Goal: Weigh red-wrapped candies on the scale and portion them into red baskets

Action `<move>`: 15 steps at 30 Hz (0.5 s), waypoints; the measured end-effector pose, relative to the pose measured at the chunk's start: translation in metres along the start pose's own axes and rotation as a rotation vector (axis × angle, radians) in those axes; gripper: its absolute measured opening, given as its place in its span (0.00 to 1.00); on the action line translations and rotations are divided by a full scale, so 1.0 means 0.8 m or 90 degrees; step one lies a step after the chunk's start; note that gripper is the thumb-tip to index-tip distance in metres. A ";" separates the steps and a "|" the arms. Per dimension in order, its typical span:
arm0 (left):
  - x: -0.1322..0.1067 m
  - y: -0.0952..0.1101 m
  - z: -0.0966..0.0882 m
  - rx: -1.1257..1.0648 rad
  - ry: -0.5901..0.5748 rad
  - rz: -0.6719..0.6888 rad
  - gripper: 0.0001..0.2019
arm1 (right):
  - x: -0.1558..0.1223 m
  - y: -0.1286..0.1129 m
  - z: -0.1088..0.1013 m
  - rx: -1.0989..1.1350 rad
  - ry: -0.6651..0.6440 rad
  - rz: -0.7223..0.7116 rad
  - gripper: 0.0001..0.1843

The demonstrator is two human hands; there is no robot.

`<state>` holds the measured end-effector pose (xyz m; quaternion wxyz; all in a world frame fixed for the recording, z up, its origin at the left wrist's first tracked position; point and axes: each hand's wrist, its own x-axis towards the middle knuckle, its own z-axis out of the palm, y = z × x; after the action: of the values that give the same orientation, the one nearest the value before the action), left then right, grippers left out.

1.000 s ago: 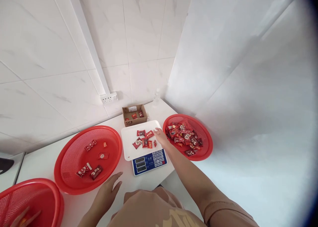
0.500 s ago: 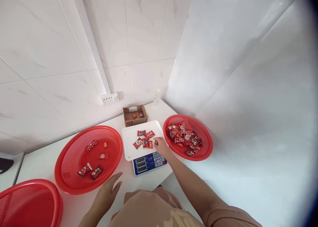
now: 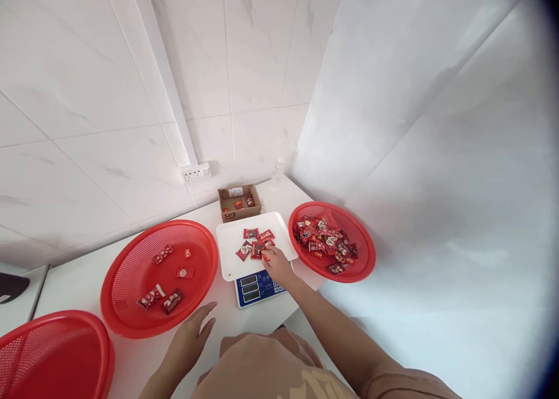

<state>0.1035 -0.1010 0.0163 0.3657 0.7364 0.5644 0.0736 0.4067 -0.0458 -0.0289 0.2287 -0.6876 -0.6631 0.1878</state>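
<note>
My right hand [image 3: 279,267] reaches over the white scale tray [image 3: 229,260], its fingers pinched on a small red candy packet [image 3: 265,258] at the fingertips. Several wrapped candies lie on the tray just beyond, among them a red-and-white candy packet [image 3: 244,250] and a red packet with a dark middle [image 3: 251,233]. Below the tray shows the scale's blue panel [image 3: 258,287], its keypad partly covered by my hand. My left hand [image 3: 192,336] is open and holds nothing, near the front rim of the red basket [image 3: 159,329] with several candies spread inside.
At the right, another red basket [image 3: 371,258] holds a heap of wrapped candies. A cardboard box [image 3: 243,213] with a few packets stands behind the scale, near a clear bottle [image 3: 277,173]. A third red basket [image 3: 107,358] is at the lower left. Walls bound the table behind and right.
My right hand has moved left and slightly down over the tray, and its fingers have closed on the small red candy packet. My left hand stays almost where it was.
</note>
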 end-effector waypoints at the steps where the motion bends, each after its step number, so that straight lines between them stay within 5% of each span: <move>1: -0.001 0.000 0.001 -0.007 0.002 -0.005 0.25 | -0.001 0.003 -0.004 0.002 0.024 -0.003 0.19; 6: -0.007 0.016 -0.014 -0.144 0.003 -0.070 0.25 | -0.028 0.054 -0.048 -0.066 0.116 0.075 0.22; 9: -0.020 0.042 -0.053 -0.328 -0.041 -0.092 0.27 | -0.067 0.100 -0.080 -0.162 0.052 0.201 0.27; 12: -0.051 0.060 -0.101 -0.406 -0.122 0.020 0.29 | -0.109 0.136 -0.100 -0.272 -0.048 0.387 0.31; 15: -0.100 0.063 -0.139 -0.393 -0.163 0.112 0.34 | -0.133 0.152 -0.103 -0.344 -0.126 0.465 0.30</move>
<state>0.0571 -0.1258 0.1522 0.6313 0.6399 0.3997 0.1795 0.5483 -0.1589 -0.0345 -0.1040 -0.8899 -0.4210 0.1412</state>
